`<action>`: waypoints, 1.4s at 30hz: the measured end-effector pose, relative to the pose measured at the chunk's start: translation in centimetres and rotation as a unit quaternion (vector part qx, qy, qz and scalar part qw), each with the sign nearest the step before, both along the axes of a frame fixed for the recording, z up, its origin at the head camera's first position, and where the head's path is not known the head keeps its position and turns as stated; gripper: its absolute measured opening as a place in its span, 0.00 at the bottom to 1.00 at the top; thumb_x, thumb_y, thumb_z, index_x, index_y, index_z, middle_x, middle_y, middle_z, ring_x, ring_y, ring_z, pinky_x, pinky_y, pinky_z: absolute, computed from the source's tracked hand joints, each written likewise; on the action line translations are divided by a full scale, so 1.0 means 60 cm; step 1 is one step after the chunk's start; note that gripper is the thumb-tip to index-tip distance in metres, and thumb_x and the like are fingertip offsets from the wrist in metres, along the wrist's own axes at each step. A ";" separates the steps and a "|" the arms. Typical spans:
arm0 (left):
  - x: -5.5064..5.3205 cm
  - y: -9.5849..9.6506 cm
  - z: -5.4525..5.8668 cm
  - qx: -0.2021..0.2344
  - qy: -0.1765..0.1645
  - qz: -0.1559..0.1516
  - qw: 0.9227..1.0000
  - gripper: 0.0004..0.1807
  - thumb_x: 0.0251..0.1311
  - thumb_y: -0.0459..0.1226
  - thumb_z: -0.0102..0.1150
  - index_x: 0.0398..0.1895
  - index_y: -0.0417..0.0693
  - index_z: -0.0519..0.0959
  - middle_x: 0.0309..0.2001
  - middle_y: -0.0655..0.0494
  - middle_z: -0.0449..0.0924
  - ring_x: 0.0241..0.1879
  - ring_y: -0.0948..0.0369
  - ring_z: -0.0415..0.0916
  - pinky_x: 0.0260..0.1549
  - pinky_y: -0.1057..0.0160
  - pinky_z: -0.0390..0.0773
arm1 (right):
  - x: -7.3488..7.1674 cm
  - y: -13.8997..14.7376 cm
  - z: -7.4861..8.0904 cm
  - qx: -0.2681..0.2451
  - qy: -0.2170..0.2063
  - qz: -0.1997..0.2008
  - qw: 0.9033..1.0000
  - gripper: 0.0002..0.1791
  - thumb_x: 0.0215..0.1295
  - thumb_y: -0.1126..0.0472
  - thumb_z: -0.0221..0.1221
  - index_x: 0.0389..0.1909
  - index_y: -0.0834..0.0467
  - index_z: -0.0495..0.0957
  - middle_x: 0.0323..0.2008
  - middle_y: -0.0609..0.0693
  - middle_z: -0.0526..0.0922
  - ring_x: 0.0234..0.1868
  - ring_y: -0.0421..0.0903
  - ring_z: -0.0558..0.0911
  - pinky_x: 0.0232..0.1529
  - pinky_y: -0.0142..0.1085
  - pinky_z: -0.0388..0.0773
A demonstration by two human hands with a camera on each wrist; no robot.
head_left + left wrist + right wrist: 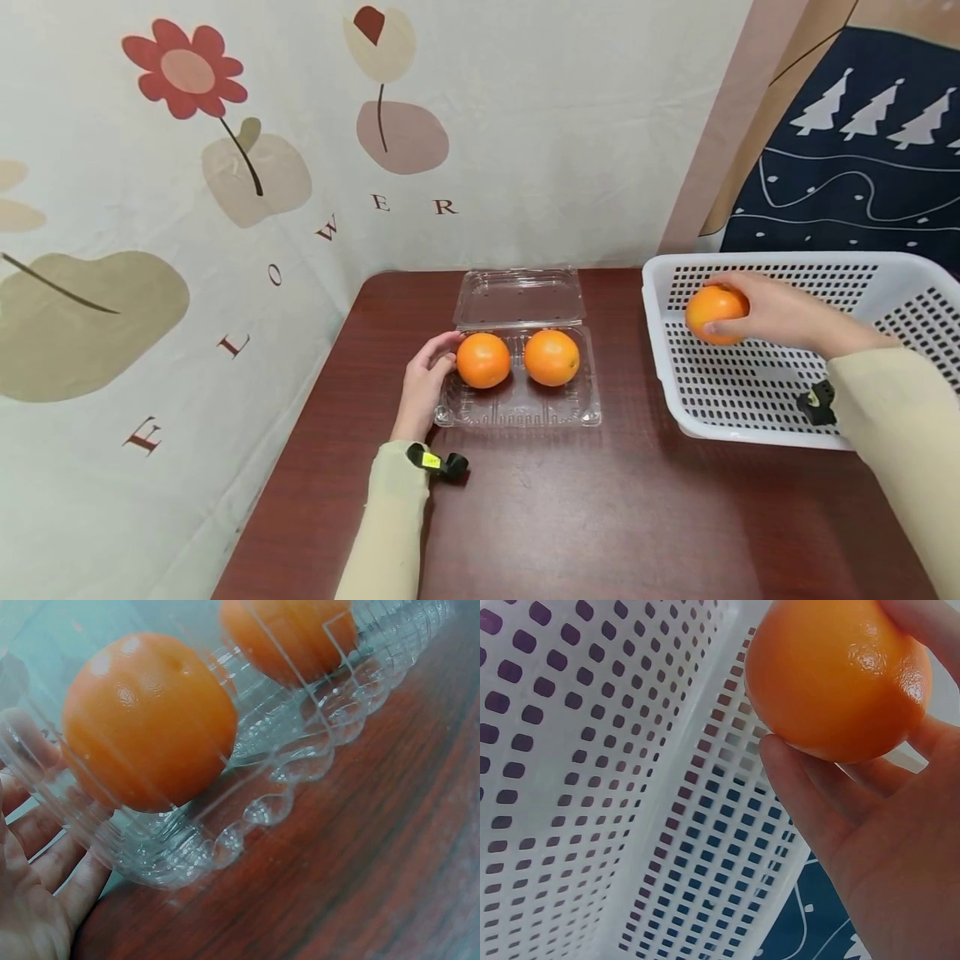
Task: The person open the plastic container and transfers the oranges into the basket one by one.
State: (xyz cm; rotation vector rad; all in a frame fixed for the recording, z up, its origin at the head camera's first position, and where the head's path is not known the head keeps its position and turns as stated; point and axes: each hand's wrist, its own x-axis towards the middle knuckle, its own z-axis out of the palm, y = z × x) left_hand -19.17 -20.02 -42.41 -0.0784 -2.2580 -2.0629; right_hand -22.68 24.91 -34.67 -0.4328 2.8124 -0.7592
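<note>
In the head view, my right hand (776, 312) grips an orange (716, 314) over the left part of a white plastic basket (667, 375). The right wrist view shows thumb and fingers around this orange (836, 679), with the basket's perforated wall behind. My left hand (426, 383) rests against the left side of a clear plastic clamshell box (517, 415). Its fingers lie fairly straight along the outside of the wall in the left wrist view. Two oranges sit side by side in the box, a left orange (483, 361) and a right orange (552, 357).
The box's hinged lid (519, 298) lies folded back toward the wall. Everything stands on a dark reddish-brown table (570, 517). A printed cloth (555, 125) hangs behind and to the left. Black wrist mounts, one of them (442, 462) on the left sleeve, sit close to the hands.
</note>
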 end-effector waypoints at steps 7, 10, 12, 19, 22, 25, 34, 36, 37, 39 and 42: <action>0.002 0.000 0.001 -0.009 -0.008 0.000 1.000 0.17 0.62 0.30 0.45 0.54 0.44 0.71 0.53 0.54 0.72 0.52 0.61 0.69 0.49 0.65 0.70 | -0.002 0.004 -0.010 0.002 -0.005 -0.009 1.000 0.42 0.51 0.41 0.59 0.60 0.61 0.59 0.49 0.60 0.70 0.44 0.55 0.69 0.43 0.51 0.67; 0.001 0.000 0.000 -0.008 -0.007 -0.001 1.000 0.18 0.62 0.30 0.44 0.55 0.44 0.71 0.54 0.53 0.72 0.53 0.61 0.69 0.49 0.65 0.70 | -0.003 0.006 -0.015 0.001 -0.009 -0.009 1.000 0.43 0.51 0.40 0.59 0.61 0.63 0.58 0.50 0.62 0.69 0.44 0.56 0.69 0.44 0.53 0.67; 0.000 -0.001 -0.001 -0.005 -0.005 -0.002 1.000 0.18 0.62 0.30 0.44 0.55 0.43 0.71 0.54 0.52 0.72 0.53 0.61 0.69 0.49 0.65 0.70 | -0.004 0.007 -0.018 -0.003 -0.013 -0.011 1.000 0.43 0.51 0.40 0.59 0.61 0.63 0.58 0.51 0.62 0.68 0.45 0.56 0.69 0.45 0.54 0.67; 0.000 -0.001 -0.002 -0.002 -0.006 -0.001 1.000 0.18 0.62 0.30 0.44 0.54 0.44 0.71 0.53 0.53 0.72 0.52 0.61 0.69 0.48 0.66 0.71 | -0.005 0.010 -0.024 -0.009 -0.023 -0.013 1.000 0.44 0.51 0.40 0.59 0.61 0.63 0.57 0.52 0.63 0.65 0.46 0.57 0.68 0.46 0.54 0.67; -0.001 0.000 -0.002 -0.003 -0.008 -0.001 1.000 0.18 0.62 0.30 0.44 0.55 0.44 0.71 0.53 0.53 0.72 0.52 0.61 0.69 0.49 0.65 0.71 | -0.006 0.010 -0.025 -0.008 -0.024 -0.014 1.000 0.44 0.51 0.40 0.59 0.61 0.63 0.57 0.52 0.63 0.66 0.46 0.57 0.68 0.46 0.54 0.67; -0.008 -0.005 -0.016 -0.003 -0.002 0.002 1.000 0.17 0.62 0.31 0.45 0.53 0.48 0.72 0.53 0.55 0.72 0.52 0.61 0.69 0.48 0.64 0.71 | -0.007 0.008 -0.025 -0.006 -0.025 -0.012 1.000 0.43 0.51 0.40 0.59 0.61 0.62 0.58 0.52 0.62 0.67 0.45 0.56 0.69 0.45 0.53 0.67; -0.018 -0.012 -0.036 -0.004 0.007 0.003 1.000 0.16 0.62 0.34 0.47 0.53 0.52 0.73 0.53 0.57 0.72 0.52 0.61 0.69 0.48 0.66 0.71 | -0.006 0.007 -0.029 -0.005 -0.039 -0.010 0.999 0.43 0.52 0.41 0.59 0.61 0.65 0.57 0.50 0.63 0.69 0.45 0.56 0.69 0.46 0.54 0.66; -0.017 -0.012 -0.036 -0.004 0.009 0.002 1.000 0.16 0.62 0.34 0.47 0.53 0.52 0.73 0.53 0.57 0.72 0.52 0.61 0.69 0.48 0.66 0.71 | -0.006 0.007 -0.030 -0.003 -0.040 -0.012 0.999 0.44 0.51 0.40 0.58 0.61 0.65 0.57 0.50 0.64 0.69 0.45 0.57 0.70 0.46 0.54 0.66; -0.017 -0.011 -0.036 -0.004 0.010 0.002 1.000 0.16 0.62 0.34 0.47 0.53 0.52 0.73 0.53 0.57 0.72 0.52 0.61 0.69 0.48 0.66 0.71 | -0.005 0.007 -0.031 -0.003 -0.041 -0.013 0.999 0.44 0.51 0.40 0.58 0.61 0.66 0.57 0.50 0.64 0.68 0.44 0.57 0.70 0.46 0.54 0.66; -0.017 -0.011 -0.036 -0.004 0.010 0.001 1.000 0.16 0.62 0.34 0.46 0.53 0.53 0.73 0.53 0.57 0.72 0.52 0.61 0.69 0.48 0.66 0.71 | -0.005 0.007 -0.031 -0.002 -0.043 -0.012 0.999 0.44 0.51 0.40 0.58 0.61 0.65 0.58 0.51 0.64 0.68 0.44 0.56 0.69 0.45 0.54 0.67; -0.017 -0.010 -0.036 -0.004 0.007 0.000 1.000 0.16 0.62 0.34 0.47 0.52 0.54 0.74 0.52 0.59 0.73 0.52 0.62 0.69 0.48 0.66 0.71 | -0.006 0.007 -0.033 0.001 -0.047 -0.008 0.999 0.43 0.51 0.40 0.59 0.60 0.64 0.59 0.51 0.64 0.68 0.44 0.56 0.69 0.45 0.53 0.67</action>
